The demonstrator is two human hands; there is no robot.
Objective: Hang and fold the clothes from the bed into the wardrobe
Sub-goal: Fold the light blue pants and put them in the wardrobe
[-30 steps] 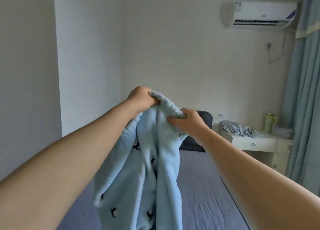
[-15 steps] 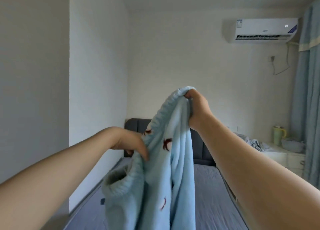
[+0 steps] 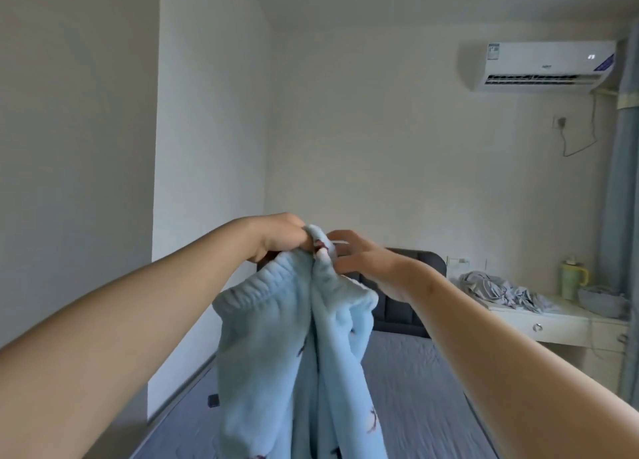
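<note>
A light blue fleece garment with small dark prints hangs in front of me above the grey bed. My left hand grips its bunched top edge. My right hand is right beside that spot, blurred, its fingers spread and touching the cloth at the top. A ribbed cuff or waistband opening of the garment faces me at its left side. The garment's lower part runs out of the frame's bottom.
A dark padded headboard stands against the far wall. A white desk on the right carries a heap of grey clothes, a green jug and a bowl. A blue curtain hangs far right.
My left hand rose from the garment's side to grip its top. My right hand came down from its high hold and loosened, and now lies beside the left hand.
</note>
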